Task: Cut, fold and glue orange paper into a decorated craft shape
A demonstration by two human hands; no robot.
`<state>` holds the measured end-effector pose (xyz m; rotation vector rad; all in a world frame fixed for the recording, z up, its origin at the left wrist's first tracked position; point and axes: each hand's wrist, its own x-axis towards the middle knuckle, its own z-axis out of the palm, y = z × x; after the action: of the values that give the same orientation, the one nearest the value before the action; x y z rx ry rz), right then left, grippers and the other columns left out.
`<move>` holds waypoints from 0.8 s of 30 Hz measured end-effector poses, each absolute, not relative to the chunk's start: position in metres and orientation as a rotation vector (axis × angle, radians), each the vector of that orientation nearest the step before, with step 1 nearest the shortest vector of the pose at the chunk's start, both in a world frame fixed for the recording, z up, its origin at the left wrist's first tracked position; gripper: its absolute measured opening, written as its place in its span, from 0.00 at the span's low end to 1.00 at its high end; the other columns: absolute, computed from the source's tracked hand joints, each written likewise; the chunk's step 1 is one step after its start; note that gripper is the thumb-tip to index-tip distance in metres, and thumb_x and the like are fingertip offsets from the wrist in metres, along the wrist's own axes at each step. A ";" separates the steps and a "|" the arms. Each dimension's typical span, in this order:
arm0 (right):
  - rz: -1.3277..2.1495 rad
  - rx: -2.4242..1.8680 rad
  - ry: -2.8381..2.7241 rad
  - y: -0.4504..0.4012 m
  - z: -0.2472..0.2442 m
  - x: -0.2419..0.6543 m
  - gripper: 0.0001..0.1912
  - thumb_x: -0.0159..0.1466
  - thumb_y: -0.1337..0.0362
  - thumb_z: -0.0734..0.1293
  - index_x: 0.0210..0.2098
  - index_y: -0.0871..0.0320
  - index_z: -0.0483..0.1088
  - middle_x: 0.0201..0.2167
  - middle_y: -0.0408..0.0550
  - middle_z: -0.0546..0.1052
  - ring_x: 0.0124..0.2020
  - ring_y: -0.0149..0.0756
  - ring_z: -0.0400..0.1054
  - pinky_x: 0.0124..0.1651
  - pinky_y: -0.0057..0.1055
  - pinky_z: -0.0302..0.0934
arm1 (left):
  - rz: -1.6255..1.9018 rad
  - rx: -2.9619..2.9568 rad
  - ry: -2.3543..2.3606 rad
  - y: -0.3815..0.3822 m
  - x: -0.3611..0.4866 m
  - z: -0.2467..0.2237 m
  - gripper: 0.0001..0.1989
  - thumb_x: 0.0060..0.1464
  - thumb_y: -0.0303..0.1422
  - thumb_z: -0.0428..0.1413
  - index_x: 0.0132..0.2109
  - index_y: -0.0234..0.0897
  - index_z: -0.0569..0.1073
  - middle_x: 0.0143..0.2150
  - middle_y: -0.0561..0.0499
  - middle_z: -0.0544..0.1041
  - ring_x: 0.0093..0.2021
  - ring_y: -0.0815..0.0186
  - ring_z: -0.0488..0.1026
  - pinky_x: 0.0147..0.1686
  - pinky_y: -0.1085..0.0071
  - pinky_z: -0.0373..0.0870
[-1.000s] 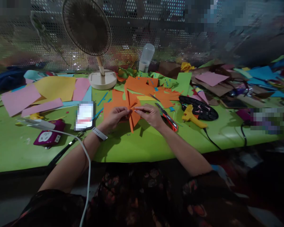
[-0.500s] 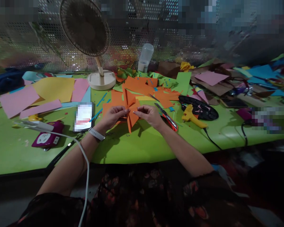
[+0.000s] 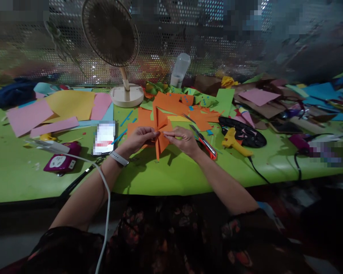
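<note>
A folded orange paper piece (image 3: 161, 118) with several pointed flaps is between my hands, above the green table. My left hand (image 3: 141, 137) pinches it near its centre from the left. On the right side, my right hand (image 3: 183, 140) has thumb and fingers pressed together at the paper's centre; whether a small thing is between the fingertips is too small to tell. Orange paper sheets and scraps (image 3: 171, 102) lie behind. A red cutter knife (image 3: 207, 145) and scissors, partly overlapping, rest just right of my right hand.
A yellow glue gun (image 3: 234, 142) lies by a black tray (image 3: 253, 133) at the right. To the left are a phone (image 3: 104, 137), a purple box (image 3: 63, 160) and a white cable (image 3: 106, 190). A fan (image 3: 127, 96) and a clear bottle (image 3: 181, 66) stand behind.
The whole view has shifted slightly. My right fingertips have drawn a little away from my left ones, and the right hand is turned slightly more. The left hand keeps its pinch on the paper.
</note>
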<state>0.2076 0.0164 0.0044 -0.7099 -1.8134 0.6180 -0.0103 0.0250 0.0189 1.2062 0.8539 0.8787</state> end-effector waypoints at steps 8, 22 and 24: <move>0.560 -0.626 -1.933 0.021 0.000 0.212 0.10 0.64 0.65 0.71 0.43 0.47 0.82 0.36 0.44 0.83 0.35 0.35 0.76 0.40 0.35 0.71 | 0.841 1.194 0.838 0.025 -0.012 0.019 0.16 0.46 0.40 0.69 0.28 0.32 0.75 0.26 0.54 0.73 0.25 0.74 0.69 0.29 0.77 0.70; 0.837 -0.715 -1.779 0.014 0.008 0.210 0.07 0.60 0.63 0.74 0.38 0.47 0.83 0.35 0.44 0.84 0.35 0.36 0.78 0.42 0.37 0.73 | 0.817 1.184 0.816 0.026 -0.013 0.024 0.16 0.46 0.39 0.69 0.26 0.33 0.72 0.23 0.56 0.67 0.23 0.75 0.65 0.25 0.77 0.67; 0.844 -0.682 -1.794 0.014 0.008 0.211 0.08 0.60 0.64 0.74 0.38 0.46 0.82 0.35 0.44 0.84 0.35 0.35 0.78 0.42 0.36 0.73 | 0.815 1.178 0.812 0.026 -0.013 0.024 0.16 0.46 0.39 0.69 0.26 0.33 0.72 0.23 0.56 0.67 0.23 0.75 0.65 0.25 0.77 0.68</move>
<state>0.2111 0.0144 0.0083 -0.6823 -1.7936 0.8438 -0.0132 0.0256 0.0242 1.1776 0.8122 0.8148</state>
